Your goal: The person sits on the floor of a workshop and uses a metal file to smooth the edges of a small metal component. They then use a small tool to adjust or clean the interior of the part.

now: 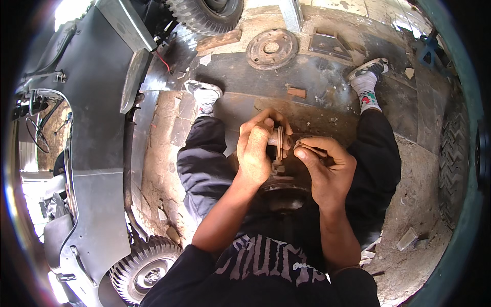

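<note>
My left hand is closed around a rusty flanged metal part, held upright between my knees. Just to the right of it, my right hand has thumb and fingers pinched together. Whatever lies in that pinch is too small to make out. The two hands are close but apart. Under them, a dark round metal piece sits near my lap, partly hidden in shadow.
A rusty metal disc lies ahead on dark floor sheets, with a flat metal plate beside it. A wooden block rests near a tyre. On the left stands a dark vehicle body; another tyre is at right.
</note>
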`<state>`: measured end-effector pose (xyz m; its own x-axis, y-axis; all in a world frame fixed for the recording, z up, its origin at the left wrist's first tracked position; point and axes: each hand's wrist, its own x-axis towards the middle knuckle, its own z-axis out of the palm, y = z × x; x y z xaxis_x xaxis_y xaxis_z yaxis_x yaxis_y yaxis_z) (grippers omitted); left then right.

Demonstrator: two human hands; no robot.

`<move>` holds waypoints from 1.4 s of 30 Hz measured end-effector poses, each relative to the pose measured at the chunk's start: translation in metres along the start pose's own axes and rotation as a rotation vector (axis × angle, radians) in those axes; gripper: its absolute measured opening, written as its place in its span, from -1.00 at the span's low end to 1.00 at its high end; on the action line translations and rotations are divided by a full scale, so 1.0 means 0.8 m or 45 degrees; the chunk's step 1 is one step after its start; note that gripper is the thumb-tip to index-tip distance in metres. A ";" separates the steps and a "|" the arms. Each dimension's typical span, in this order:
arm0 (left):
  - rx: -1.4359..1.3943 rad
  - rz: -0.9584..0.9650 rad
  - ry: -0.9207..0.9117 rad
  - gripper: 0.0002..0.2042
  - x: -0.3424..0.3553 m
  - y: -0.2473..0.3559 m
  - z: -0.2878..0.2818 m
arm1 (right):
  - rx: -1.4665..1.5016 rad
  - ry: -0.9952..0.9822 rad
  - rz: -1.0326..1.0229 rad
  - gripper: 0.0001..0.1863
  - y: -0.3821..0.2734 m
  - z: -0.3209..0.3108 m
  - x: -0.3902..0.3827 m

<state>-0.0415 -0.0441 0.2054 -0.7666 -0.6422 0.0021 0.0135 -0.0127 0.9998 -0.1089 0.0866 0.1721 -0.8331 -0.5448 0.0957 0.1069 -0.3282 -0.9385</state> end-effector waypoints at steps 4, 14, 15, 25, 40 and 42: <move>-0.052 0.037 -0.120 -0.61 0.002 -0.003 -0.007 | 0.113 -0.092 0.035 -0.83 0.002 -0.012 0.004; -0.008 0.135 -0.035 -0.59 -0.021 0.000 -0.008 | 0.590 -0.223 0.232 -0.76 0.006 -0.011 -0.017; -0.026 0.113 -0.030 -0.59 -0.023 0.001 -0.006 | 0.562 -0.255 0.179 -0.78 0.005 -0.013 -0.019; 0.052 0.035 -0.002 -0.49 -0.024 0.007 -0.004 | -0.243 -0.087 -0.532 -0.75 -0.008 0.007 -0.018; 0.073 0.252 -0.027 -0.65 -0.024 0.003 -0.005 | 0.030 -0.157 -0.316 -0.75 -0.003 0.017 -0.017; 0.126 0.241 -0.005 -0.62 -0.026 0.004 -0.003 | 0.218 -0.141 -0.211 -0.75 -0.008 0.022 -0.021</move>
<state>-0.0239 -0.0322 0.2082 -0.7590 -0.6228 0.1900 0.0946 0.1833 0.9785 -0.0859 0.0843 0.1823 -0.7832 -0.5509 0.2881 0.0721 -0.5408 -0.8381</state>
